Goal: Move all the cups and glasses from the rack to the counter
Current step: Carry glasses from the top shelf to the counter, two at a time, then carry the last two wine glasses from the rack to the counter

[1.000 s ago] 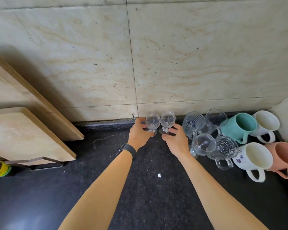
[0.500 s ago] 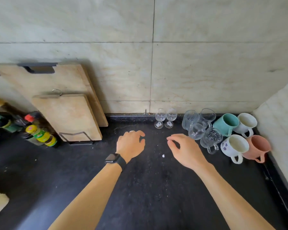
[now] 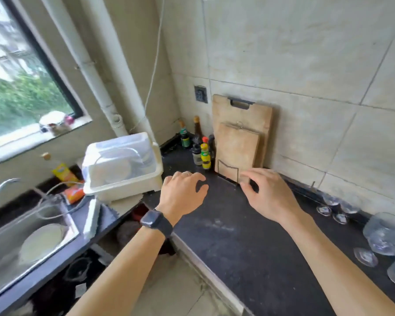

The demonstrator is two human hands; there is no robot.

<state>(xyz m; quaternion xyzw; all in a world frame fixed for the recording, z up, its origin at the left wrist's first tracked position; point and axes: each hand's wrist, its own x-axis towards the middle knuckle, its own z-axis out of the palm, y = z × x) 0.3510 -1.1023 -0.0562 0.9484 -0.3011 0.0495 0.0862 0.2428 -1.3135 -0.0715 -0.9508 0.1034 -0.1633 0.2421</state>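
A white plastic dish rack (image 3: 123,169) with a clear lid stands left of centre, beside the sink; plates show through the lid, and I cannot make out cups inside. Two small stemmed glasses (image 3: 339,207) stand by the wall at right on the black counter (image 3: 249,242). Blurred clear glass mugs (image 3: 384,236) sit at the right edge. My left hand (image 3: 183,192), with a dark watch at the wrist, hovers just right of the rack, fingers apart, holding nothing. Over the counter, my right hand (image 3: 269,195) is also empty with loosely curled fingers.
Two wooden cutting boards (image 3: 240,142) lean on the tiled wall behind my hands, with several sauce bottles (image 3: 203,151) to their left. A steel sink (image 3: 30,236) with a plate inside lies at lower left, under a window. The floor gap shows between the counters.
Both hands let go of the two stemmed glasses by the wall and drew back empty. My view swung left, bringing the rack, sink and window into sight; the mugs slid to the right edge.
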